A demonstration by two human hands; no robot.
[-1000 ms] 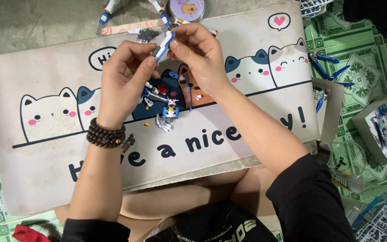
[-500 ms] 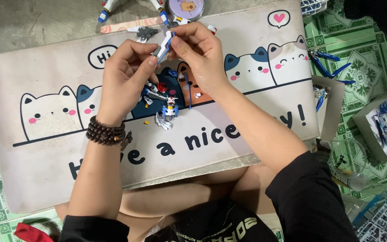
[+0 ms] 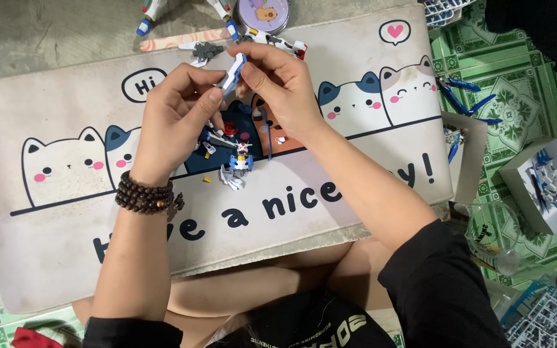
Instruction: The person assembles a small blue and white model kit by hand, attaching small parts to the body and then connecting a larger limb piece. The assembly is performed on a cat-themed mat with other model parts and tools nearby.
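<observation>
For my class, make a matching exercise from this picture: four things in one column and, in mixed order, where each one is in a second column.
Things:
1. bead bracelet
2. white-and-blue part
3. round tin
4. blue nippers

Places:
A. on the green floor tiles, right of the cat mat
B. on the left wrist
C. at the mat's top edge
D. pinched between left hand and right hand

Pairs: 1-B, 2-D, 3-C, 4-A

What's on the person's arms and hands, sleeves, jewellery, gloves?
Both hands are bare, no gloves or rings visible. The left hand has a dark brown beaded bracelet, wound in several rows, at the wrist. The right hand has nothing at the wrist. Black sleeves are pushed up past the elbows, leaving both forearms uncovered.
</observation>
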